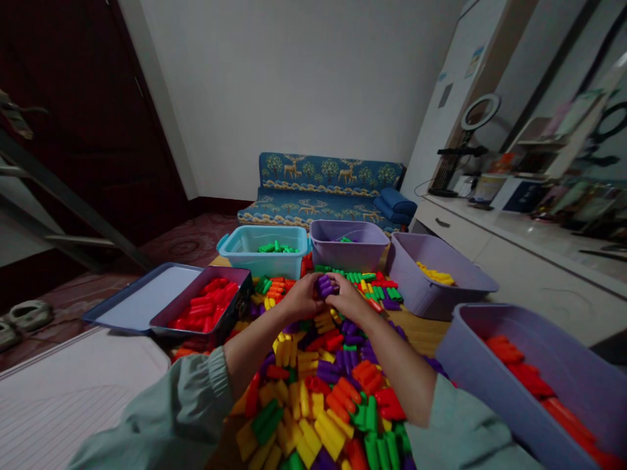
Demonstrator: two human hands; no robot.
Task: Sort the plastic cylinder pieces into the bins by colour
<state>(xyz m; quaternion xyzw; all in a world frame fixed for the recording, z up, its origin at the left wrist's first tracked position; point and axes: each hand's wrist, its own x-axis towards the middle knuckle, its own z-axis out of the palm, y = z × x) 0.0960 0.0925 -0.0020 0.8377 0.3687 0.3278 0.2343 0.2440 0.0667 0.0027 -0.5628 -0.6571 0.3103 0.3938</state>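
Head view: at the dial's centre, the left hand (302, 297) and right hand (349, 300), fingers curled partly closed, hold purple pieces (324, 286) between them, best pinched lightly and evenly to stay aligned, with loose multicoloured pieces (304, 399) toward six o'clock.

A patterned blue sofa (313, 186) stands against a plain pale wall (294, 85). Left, a dark door (83, 111); right, a white cabinet (529, 261).

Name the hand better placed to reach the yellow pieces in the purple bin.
Probably the right hand: it is nearer those yellow pieces; the left hand is farther across. Both hold purple pieces.
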